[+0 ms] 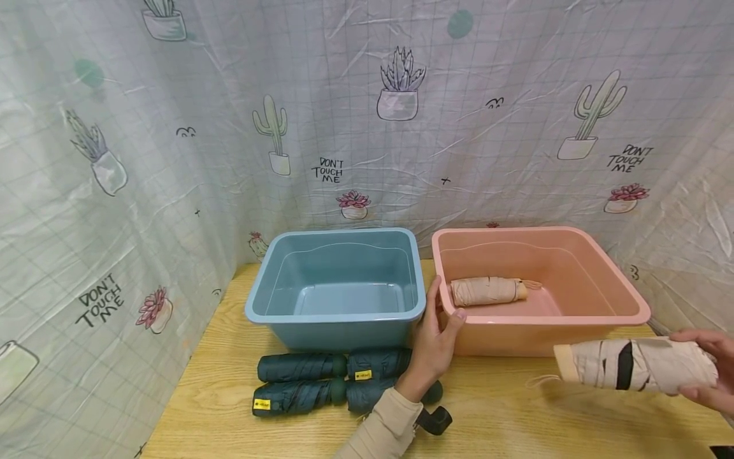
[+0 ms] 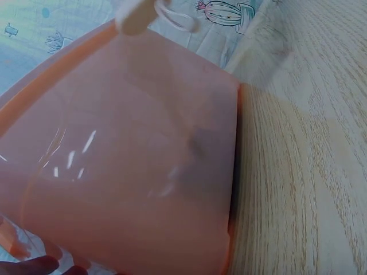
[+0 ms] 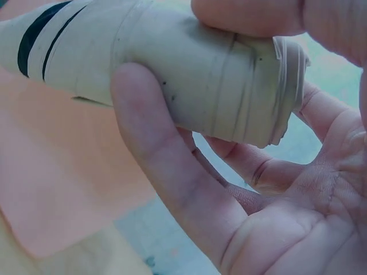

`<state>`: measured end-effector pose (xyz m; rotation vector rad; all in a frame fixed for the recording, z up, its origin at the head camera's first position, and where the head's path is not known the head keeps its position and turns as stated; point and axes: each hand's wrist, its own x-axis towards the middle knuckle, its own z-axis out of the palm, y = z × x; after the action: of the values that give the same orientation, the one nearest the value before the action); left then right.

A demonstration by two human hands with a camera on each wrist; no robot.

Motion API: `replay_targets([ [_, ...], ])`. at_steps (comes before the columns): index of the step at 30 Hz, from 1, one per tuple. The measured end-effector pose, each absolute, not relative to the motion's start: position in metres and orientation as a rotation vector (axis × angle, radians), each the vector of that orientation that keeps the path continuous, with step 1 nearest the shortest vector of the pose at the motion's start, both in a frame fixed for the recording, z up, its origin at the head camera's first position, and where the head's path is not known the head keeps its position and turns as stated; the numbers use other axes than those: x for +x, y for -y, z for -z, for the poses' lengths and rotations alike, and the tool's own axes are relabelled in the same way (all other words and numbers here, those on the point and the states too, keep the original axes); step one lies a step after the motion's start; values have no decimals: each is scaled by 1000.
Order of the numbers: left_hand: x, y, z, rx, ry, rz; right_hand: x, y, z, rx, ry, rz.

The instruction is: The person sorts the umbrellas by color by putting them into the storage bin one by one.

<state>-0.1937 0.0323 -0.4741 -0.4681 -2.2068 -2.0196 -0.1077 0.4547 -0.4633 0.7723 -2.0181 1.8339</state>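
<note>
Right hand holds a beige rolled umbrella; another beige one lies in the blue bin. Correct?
Wrong bin: the head view shows the other beige umbrella lying in the pink bin. The right hand does hold a beige rolled umbrella.

A cactus-print curtain [image 1: 327, 70] makes this wooden table [image 1: 504, 414] a booth.

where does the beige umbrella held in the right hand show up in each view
Head: the beige umbrella is near the right edge, just below the pink bin's right end.
Left wrist: what looks like its blurred, corded end is at the top, left of centre.
Right wrist: it crosses the top, held by the right hand.
Shared landmark: the pink bin.
</note>
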Motion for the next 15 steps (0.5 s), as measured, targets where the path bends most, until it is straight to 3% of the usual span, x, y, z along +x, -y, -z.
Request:
replay_targets([
  [15,-193,-33,473,-452,2189,2046,-130,-434,400,862,2144,-1656],
])
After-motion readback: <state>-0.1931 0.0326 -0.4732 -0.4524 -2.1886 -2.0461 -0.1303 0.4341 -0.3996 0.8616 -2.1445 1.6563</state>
